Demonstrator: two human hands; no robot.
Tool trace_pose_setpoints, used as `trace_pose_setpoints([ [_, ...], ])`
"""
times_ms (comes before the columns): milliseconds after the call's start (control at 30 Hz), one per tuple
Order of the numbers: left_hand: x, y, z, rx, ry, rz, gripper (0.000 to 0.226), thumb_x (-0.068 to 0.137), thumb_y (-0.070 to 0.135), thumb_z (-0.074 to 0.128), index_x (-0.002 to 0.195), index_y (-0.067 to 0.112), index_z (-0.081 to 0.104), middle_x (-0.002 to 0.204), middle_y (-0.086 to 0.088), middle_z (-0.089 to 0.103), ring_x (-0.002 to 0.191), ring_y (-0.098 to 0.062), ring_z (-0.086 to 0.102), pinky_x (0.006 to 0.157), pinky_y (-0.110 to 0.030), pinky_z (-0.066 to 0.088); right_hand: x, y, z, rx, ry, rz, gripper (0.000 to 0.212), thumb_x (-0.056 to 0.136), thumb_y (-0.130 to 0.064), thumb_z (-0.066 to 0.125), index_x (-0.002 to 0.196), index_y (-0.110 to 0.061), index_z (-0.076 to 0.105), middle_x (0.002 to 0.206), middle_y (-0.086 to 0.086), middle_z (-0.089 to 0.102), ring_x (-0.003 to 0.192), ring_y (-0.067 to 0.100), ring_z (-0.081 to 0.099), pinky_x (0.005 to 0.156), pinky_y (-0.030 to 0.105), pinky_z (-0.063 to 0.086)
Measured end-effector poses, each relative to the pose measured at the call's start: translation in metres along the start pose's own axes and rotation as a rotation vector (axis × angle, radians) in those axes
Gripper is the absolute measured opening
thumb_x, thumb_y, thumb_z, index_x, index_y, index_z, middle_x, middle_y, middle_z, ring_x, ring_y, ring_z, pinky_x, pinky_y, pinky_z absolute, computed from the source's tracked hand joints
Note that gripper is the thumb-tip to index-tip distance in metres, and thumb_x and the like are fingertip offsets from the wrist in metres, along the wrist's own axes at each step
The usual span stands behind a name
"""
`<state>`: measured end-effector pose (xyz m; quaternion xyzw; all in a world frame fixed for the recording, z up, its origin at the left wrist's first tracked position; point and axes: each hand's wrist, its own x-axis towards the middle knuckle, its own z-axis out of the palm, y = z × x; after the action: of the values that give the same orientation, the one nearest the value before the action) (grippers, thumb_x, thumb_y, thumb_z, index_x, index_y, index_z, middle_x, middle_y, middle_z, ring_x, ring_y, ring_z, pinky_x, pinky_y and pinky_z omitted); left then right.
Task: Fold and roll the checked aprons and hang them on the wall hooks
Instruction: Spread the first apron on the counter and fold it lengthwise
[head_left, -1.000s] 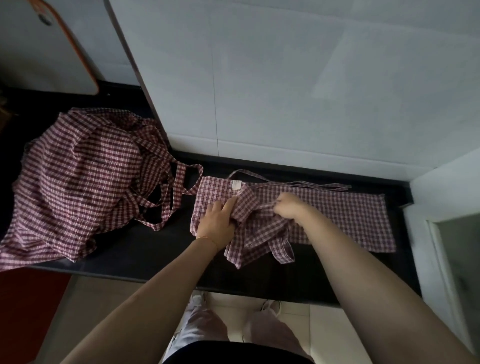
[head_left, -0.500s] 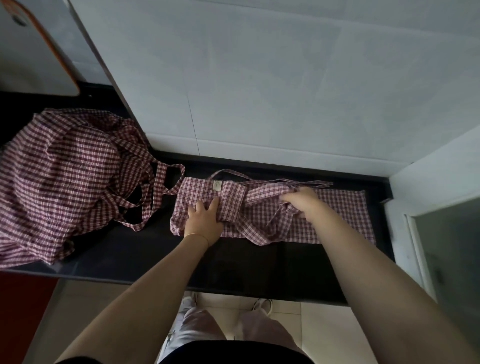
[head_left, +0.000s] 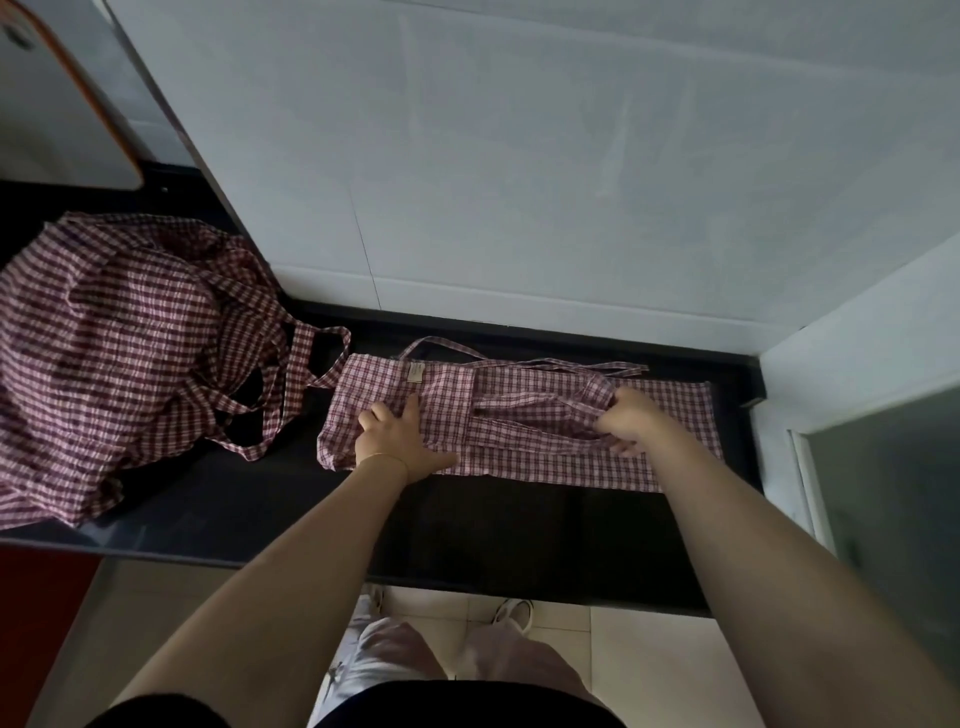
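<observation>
Pale floor tiles (head_left: 639, 644) below, then the black desk (head_left: 519, 530): left hand (head_left: 397, 439) presses flat, fingers spread, on the folded checked apron (head_left: 519, 410); right hand (head_left: 631, 415) pinches its straps. Heaped aprons (head_left: 114, 353) sit left, grey wall (head_left: 519, 156) behind.

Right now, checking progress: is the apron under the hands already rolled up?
No, the apron lies flat on the counter, left hand pressing it, right hand gripping its straps.

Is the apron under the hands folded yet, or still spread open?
Folded: the apron lies as a narrow layered strip on the counter, not rolled.
</observation>
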<state>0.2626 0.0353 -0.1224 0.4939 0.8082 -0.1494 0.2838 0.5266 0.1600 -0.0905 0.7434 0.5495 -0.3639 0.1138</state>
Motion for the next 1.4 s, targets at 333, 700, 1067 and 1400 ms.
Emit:
trace_pose_setpoints([
  [333,0.002,0.017,0.005,-0.006,0.403,0.079,0.055,0.098,0.039,0.042,0.148,0.019,0.031,0.148,-0.017,0.031,0.136,-0.035,0.030,0.103,-0.049,0.041,-0.002,0.005,-0.003,-0.079,-0.102,-0.050,0.029,0.091,-0.031,0.068,0.106,-0.010,0.055,0.090,0.006,0.060,0.076,0.018,0.060,0.067,0.031,0.055],
  [700,0.028,0.019,0.024,0.041,0.122,0.134,0.080,0.090,0.078,0.015,0.153,0.040,-0.016,0.162,-0.007,-0.026,0.144,-0.043,-0.028,0.113,-0.070,0.001,0.002,0.005,0.041,-0.674,0.160,-0.782,0.076,0.095,-0.066,0.038,0.157,-0.034,0.008,0.166,0.004,0.004,0.153,0.029,0.003,0.121,0.057,0.010],
  [1067,0.027,0.034,0.015,0.033,0.098,0.025,0.083,0.091,0.073,0.031,0.158,0.032,0.003,0.164,-0.011,-0.018,0.145,-0.047,-0.023,0.114,-0.071,0.001,0.035,0.064,0.004,-0.313,0.278,-0.612,0.057,0.098,-0.011,0.049,0.152,-0.020,0.034,0.155,0.005,0.033,0.140,0.024,0.035,0.111,0.041,0.041],
  [1400,-0.007,0.170,0.043,0.158,0.281,0.721,0.059,0.105,0.045,0.019,0.158,0.030,-0.005,0.165,0.000,-0.014,0.151,-0.024,-0.018,0.122,-0.051,-0.005,0.043,0.120,-0.036,0.134,0.367,0.176,0.062,0.094,-0.036,0.061,0.139,-0.001,0.037,0.141,0.021,0.041,0.127,0.038,0.044,0.100,0.050,0.045],
])
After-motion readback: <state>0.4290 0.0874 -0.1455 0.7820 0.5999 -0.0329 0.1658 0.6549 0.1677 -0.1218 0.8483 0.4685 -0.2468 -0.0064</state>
